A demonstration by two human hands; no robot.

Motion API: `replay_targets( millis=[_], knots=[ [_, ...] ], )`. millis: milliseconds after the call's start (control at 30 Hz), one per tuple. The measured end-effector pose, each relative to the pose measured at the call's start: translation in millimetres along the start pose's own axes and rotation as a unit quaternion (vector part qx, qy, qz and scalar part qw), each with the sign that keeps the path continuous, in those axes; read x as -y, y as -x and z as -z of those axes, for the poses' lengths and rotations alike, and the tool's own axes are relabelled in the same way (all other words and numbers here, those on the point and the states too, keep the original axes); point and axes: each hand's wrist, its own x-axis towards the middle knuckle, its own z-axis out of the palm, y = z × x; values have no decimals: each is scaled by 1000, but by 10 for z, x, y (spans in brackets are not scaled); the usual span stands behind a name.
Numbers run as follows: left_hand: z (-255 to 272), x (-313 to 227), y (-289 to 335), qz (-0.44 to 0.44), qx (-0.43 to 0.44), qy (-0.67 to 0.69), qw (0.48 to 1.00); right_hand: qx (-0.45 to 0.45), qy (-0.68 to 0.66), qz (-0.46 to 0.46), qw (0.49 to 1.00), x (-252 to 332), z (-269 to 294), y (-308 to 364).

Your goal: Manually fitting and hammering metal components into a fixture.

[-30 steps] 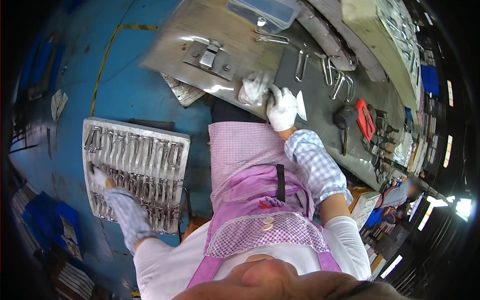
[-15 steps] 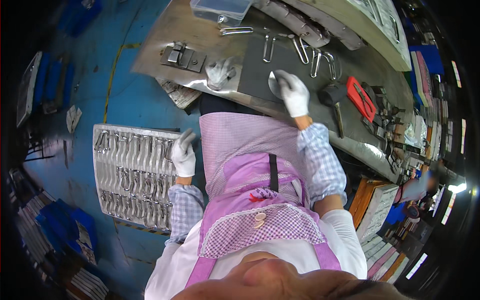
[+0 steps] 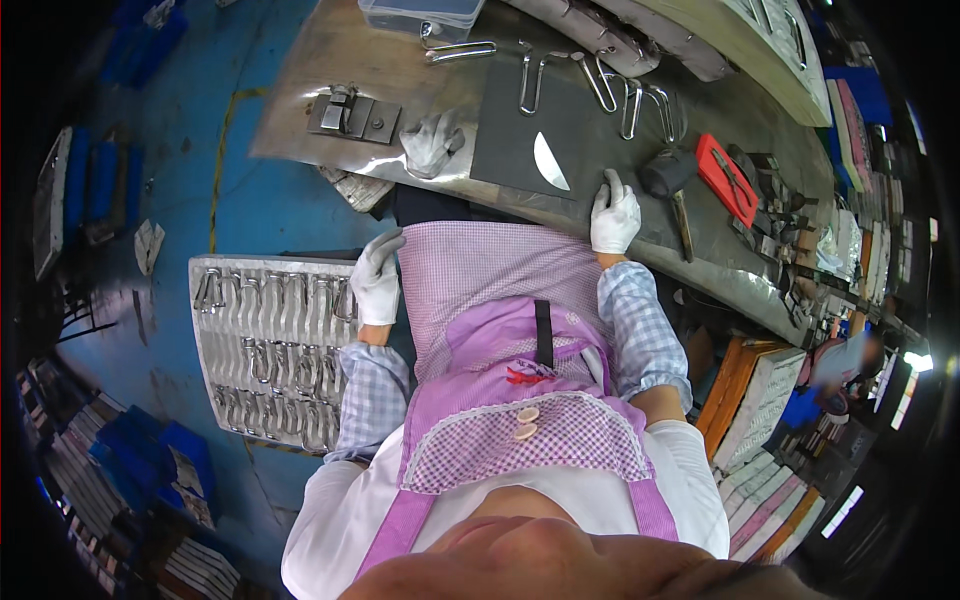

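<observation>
A shiny half-moon metal piece (image 3: 550,163), like a small blade, lies flat on a dark mat (image 3: 500,145) on the workbench. Just right of it, my right hand (image 3: 614,218), in a white glove, rests at the bench's near edge, its fingers stretched out and holding nothing. My left hand (image 3: 377,283), also gloved, hovers between the apron and a pale tray (image 3: 222,345), fingers extended and empty. Rows of shiny bent metal parts lie in that tray. Beyond the mat several U-shaped metal loops (image 3: 530,90) are spread out.
A mallet (image 3: 668,178) and a red tray (image 3: 722,170) with pliers are on the right. Leftward on the bench are a crumpled glove (image 3: 433,145) and a metal fixture (image 3: 350,115). A clear plastic box (image 3: 420,12) stands at the far edge.
My right hand has left the half-moon metal piece and moved toward the near edge, leaving it lying on the mat. My left hand has moved slightly, its fingers now straighter.
</observation>
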Motion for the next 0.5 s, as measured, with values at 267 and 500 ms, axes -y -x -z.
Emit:
replay_targets(
  millis=[267, 500],
  knots=[
    [-40, 149, 89, 14, 31, -8, 999, -10, -18, 21, 1000, -20, -20, -8],
    [-58, 179, -88, -3, 27, 10, 1000, -14, -12, 18, 1000, -38, -90, -1]
  ],
)
